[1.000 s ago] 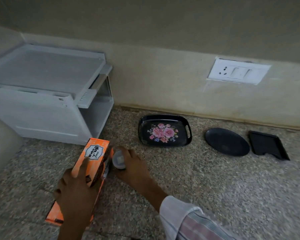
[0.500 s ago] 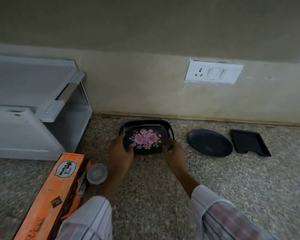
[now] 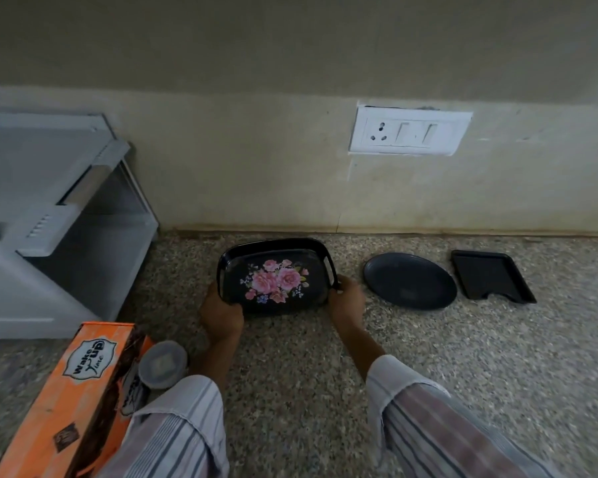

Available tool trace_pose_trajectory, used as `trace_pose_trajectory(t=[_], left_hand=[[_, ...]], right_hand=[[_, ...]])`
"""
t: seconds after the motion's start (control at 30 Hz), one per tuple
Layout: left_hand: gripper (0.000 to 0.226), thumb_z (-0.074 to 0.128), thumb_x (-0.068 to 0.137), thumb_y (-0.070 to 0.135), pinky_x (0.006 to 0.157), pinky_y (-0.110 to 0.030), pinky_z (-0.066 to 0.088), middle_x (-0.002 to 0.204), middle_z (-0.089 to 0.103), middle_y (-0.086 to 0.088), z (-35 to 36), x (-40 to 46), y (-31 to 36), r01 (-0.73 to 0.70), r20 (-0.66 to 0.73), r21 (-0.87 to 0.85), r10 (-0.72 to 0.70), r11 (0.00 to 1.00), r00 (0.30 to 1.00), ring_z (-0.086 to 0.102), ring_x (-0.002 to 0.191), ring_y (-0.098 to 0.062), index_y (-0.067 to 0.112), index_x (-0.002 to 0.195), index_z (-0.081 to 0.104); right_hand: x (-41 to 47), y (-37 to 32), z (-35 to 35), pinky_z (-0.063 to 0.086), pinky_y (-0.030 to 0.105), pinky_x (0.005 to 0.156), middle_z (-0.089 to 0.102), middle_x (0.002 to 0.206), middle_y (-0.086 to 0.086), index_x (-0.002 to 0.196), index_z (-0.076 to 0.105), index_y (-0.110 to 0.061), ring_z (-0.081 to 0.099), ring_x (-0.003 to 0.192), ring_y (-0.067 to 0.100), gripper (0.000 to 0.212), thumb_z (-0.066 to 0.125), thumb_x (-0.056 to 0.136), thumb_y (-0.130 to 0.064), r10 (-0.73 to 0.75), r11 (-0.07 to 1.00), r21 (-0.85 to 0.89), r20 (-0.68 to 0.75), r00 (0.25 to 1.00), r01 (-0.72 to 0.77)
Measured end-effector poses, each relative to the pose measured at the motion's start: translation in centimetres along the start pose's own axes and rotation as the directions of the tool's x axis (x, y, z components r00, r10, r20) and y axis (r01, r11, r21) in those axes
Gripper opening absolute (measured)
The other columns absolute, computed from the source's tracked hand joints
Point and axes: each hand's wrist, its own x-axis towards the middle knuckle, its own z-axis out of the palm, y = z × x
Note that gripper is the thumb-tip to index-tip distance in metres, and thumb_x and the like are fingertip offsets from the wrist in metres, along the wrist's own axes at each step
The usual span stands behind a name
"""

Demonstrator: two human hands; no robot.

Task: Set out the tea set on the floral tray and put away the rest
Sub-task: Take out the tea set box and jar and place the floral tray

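Orange box [image 3: 73, 391] and lidded container [image 3: 162, 364] near left. Left hand [image 3: 221, 313] and right hand [image 3: 346, 298] gripping floral tray [image 3: 273, 276], near edge raised off floor. Best: level, draw toward body, clear of round plate [image 3: 409, 280].

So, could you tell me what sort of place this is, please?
Probably a home kitchen counter: speckled stone surface, wall socket, and serving ware, a floral tray and dark plate.
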Motion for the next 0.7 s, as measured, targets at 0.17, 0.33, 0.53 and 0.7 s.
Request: trace_pose_trajectory(t=[0.17,0.33,0.53,0.7], left_hand=[[0.040,0.058,0.085,-0.004,0.088,-0.033,0.048,0.115,0.071,-0.013,-1.3,-4.2,0.3,-0.013,0.009,-0.050,0.013,0.999,1.000,0.065,0.108,-0.031,0.011,0.120,0.068],[0.047,0.056,0.088,-0.003,0.085,-0.026,0.045,0.119,0.070,-0.008,-3.3,-11.8,0.5,-0.084,0.041,-0.129,0.090,0.988,0.995,0.064,0.106,-0.019,0.014,0.131,0.063],[0.057,0.052,0.088,-0.004,0.093,-0.032,0.055,0.124,0.069,0.000,-4.3,-21.2,-0.9,-0.061,0.134,-0.156,0.082,0.986,0.988,0.066,0.109,-0.014,0.022,0.139,0.057],[0.059,0.051,0.087,-0.006,0.094,-0.037,0.056,0.126,0.069,-0.004,-4.3,-25.0,-1.9,0.011,0.132,-0.152,0.009,0.988,0.991,0.067,0.110,-0.020,0.018,0.141,0.055]], right_hand=[[-3.7,1.4,-2.8,0.045,0.022,0.062,0.070,0.091,-0.005,0.110,0.073,-0.015,0.068,0.085,0.017,0.037,0.051,0.087,0.004,0.010,0.997,0.075,-0.051,0.999,-0.007],[-10.4,3.6,-8.3,0.045,0.012,0.061,0.070,0.088,-0.016,0.106,0.072,-0.030,0.067,0.083,0.004,0.040,0.054,0.089,0.002,0.012,0.996,0.091,-0.118,0.993,-0.002],[-18.0,9.3,-13.8,0.049,0.018,0.070,0.071,0.093,-0.009,0.116,0.073,-0.019,0.067,0.089,0.011,0.038,0.057,0.090,0.004,0.066,0.995,0.081,-0.161,0.985,-0.054],[-20.0,11.8,-15.1,0.051,0.030,0.082,0.069,0.100,-0.002,0.125,0.069,-0.011,0.067,0.096,0.019,0.040,0.058,0.091,0.005,0.125,0.990,0.091,-0.157,0.980,-0.112]])
